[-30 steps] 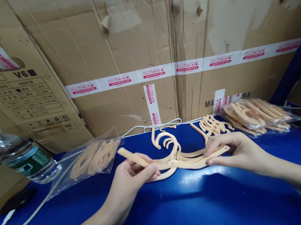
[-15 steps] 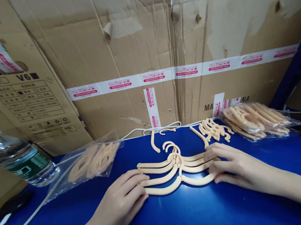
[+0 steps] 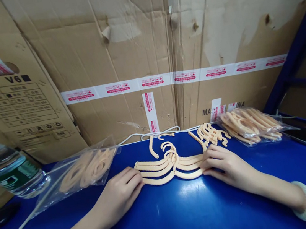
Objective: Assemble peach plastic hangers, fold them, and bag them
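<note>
Two flat, unclenched hands press the fanned hangers onto the blue counter, your left hand and right hand at opposite ends; the left-side bag and right-side bag hold more hangers.

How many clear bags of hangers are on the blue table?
2. The left bag lies beyond the left hand, near the water bottle; the right bag lies at the back right. Others may sit out of view.

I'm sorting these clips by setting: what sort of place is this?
Probably a packing or warehouse bench: worn taped cardboard cartons stand behind a blue worktop, with small peach plastic hangers loose and packed in clear bags.
</note>
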The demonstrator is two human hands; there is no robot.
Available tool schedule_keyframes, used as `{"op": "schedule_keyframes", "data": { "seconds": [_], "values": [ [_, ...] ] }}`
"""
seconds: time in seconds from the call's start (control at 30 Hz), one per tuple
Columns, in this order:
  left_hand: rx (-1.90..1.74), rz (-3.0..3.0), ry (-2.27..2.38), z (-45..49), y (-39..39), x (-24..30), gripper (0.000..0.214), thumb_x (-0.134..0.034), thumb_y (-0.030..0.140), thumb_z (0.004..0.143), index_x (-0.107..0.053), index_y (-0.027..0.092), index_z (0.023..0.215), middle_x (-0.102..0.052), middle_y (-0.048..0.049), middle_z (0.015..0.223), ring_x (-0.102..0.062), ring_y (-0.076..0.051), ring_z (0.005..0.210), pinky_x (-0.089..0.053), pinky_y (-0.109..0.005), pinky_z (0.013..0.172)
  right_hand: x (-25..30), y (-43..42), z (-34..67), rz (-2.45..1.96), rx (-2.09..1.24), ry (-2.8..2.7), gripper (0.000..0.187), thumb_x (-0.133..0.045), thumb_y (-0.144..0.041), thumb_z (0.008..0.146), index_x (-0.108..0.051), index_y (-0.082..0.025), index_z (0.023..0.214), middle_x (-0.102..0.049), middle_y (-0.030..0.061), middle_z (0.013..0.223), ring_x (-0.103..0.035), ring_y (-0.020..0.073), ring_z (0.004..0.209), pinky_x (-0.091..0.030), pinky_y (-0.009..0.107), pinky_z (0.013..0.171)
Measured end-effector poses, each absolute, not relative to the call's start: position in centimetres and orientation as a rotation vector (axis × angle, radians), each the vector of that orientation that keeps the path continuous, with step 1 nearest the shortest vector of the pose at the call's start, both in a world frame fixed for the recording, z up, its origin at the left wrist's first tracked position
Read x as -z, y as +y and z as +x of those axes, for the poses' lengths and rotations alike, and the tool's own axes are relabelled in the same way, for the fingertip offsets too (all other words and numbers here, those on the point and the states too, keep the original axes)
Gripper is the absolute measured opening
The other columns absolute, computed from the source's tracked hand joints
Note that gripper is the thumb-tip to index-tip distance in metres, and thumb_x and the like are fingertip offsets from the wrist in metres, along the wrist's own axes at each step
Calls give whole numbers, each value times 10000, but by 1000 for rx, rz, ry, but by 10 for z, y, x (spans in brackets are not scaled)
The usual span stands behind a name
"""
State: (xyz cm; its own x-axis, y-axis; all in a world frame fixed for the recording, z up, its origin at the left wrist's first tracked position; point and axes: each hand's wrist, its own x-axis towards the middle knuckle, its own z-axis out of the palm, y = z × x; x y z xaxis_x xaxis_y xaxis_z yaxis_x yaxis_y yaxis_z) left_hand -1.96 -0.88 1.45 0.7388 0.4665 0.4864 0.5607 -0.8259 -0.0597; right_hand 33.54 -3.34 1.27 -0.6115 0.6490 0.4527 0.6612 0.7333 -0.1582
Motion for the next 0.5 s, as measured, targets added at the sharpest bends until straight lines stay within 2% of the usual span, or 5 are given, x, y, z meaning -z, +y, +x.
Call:
{"op": "schedule_keyframes", "data": {
  "seconds": [0.23,0.33,0.5],
  "values": [
    [609,-2667,-853,-17,-11,-16,172,-456,160,944,-597,152,848,-656,-83,839,-623,-239,774,-533,-404,701,-15,-39,335,-1028,100,-2446,168,-483,-237,963,-647,-202,958,-636,89,885,-565,223,856,-491,373,746],
    [590,-2703,-973,-11,-13,-19,119,-516,235,912,-595,147,923,-663,-112,948,-623,-284,903,-541,-448,762,-19,-43,335,-1079,81,-2431,151,-530,-278,936,-632,-205,1020,-639,103,951,-582,240,895,-507,382,759],
    [519,-2744,-1194,1,-11,-18,534,-574,444,873,-487,126,1294,-538,-185,1330,-477,-366,1249,-420,-581,1017,-22,-45,340,-1222,33,-2390,314,-571,-352,909,-574,-174,1167,-615,130,1054,-588,257,953,-515,413,815]
  ]
}}
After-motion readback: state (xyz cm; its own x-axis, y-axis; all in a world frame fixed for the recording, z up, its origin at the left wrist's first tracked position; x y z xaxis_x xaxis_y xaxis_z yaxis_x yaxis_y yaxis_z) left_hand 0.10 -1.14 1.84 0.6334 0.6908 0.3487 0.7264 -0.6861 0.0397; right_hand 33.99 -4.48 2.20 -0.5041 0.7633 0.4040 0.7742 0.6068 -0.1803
